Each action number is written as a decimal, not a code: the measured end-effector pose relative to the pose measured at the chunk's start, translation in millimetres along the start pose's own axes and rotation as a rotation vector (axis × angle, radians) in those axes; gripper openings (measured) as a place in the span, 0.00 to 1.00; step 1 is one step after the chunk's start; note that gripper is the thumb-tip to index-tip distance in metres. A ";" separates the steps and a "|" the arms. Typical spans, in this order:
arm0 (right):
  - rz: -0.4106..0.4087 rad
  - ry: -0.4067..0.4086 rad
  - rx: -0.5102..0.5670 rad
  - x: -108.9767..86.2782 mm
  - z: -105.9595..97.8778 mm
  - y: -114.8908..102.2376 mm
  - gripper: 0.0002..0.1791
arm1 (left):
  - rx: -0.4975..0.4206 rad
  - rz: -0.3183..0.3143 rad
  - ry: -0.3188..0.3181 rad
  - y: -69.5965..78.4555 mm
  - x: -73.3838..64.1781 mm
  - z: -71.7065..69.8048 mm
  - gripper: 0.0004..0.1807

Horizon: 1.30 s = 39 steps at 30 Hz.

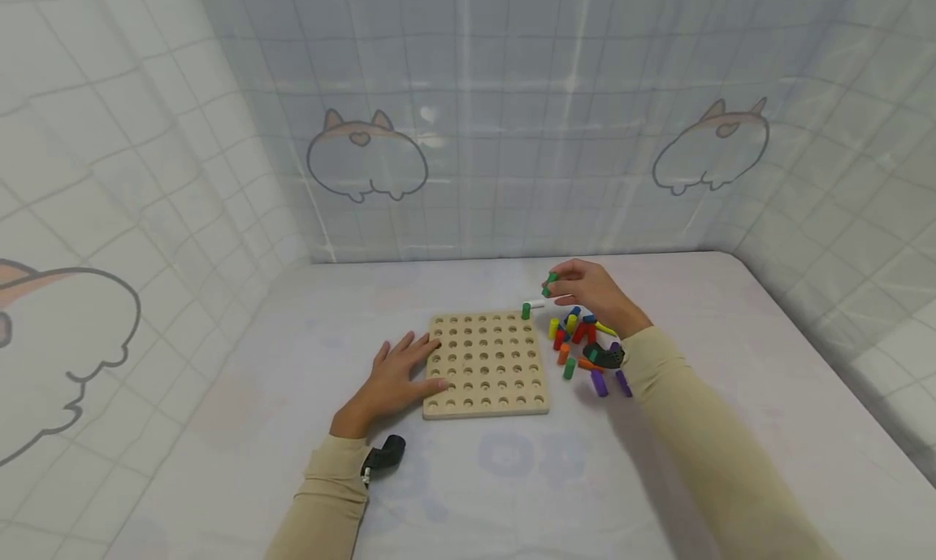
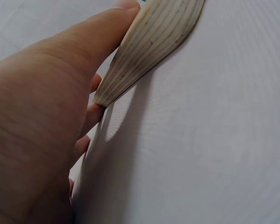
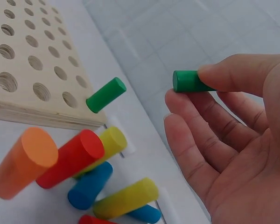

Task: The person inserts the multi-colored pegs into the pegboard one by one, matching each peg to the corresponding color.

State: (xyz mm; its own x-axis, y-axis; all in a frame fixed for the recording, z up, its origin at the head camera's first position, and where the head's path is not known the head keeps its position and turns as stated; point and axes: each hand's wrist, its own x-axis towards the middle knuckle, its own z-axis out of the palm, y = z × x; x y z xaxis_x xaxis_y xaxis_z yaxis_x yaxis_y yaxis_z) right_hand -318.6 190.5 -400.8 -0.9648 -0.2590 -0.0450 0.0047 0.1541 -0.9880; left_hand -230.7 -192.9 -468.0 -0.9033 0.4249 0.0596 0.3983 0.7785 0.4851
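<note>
My right hand (image 1: 585, 288) is raised beyond the peg pile, pinching a green peg (image 3: 189, 80) between thumb and fingertips. A wooden pegboard (image 1: 486, 414) with rows of round holes lies flat on the table. In its far right corner stands another green peg (image 3: 106, 94), upright in a hole. My left hand (image 1: 398, 381) rests at the board's left side, with the thumb over the top and the other fingers spread along the edge. The left wrist view shows the thumb (image 2: 84, 42) against the layered side of the board.
Loose pegs lie and stand right of the board, among them an orange peg (image 3: 28, 158), a red peg (image 3: 72, 158), a yellow peg (image 3: 128, 198) and a purple peg (image 1: 600, 383). A white peg (image 1: 536, 304) lies behind the corner. White cloth (image 1: 475, 495) covers the table.
</note>
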 end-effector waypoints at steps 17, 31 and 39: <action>-0.005 -0.031 -0.026 10.3 19.3 9.0 0.20 | -0.005 0.022 -0.001 1.8 -3.2 1.8 0.47; -0.003 0.007 -0.045 15.8 37.6 8.9 0.21 | -0.006 0.013 0.001 4.3 -3.2 1.8 0.47; 0.003 0.002 -0.125 21.7 47.2 9.1 0.22 | 0.006 -0.007 0.002 3.7 -5.0 0.9 0.47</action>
State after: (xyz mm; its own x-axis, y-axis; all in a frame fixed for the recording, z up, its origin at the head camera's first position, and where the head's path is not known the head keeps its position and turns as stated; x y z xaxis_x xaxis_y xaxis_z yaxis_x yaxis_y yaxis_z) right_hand -327.0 141.3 -417.7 -0.9653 -0.2569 -0.0472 -0.0255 0.2725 -0.9618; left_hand -224.5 -191.7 -467.3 -0.9065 0.4182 0.0579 0.3926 0.7844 0.4801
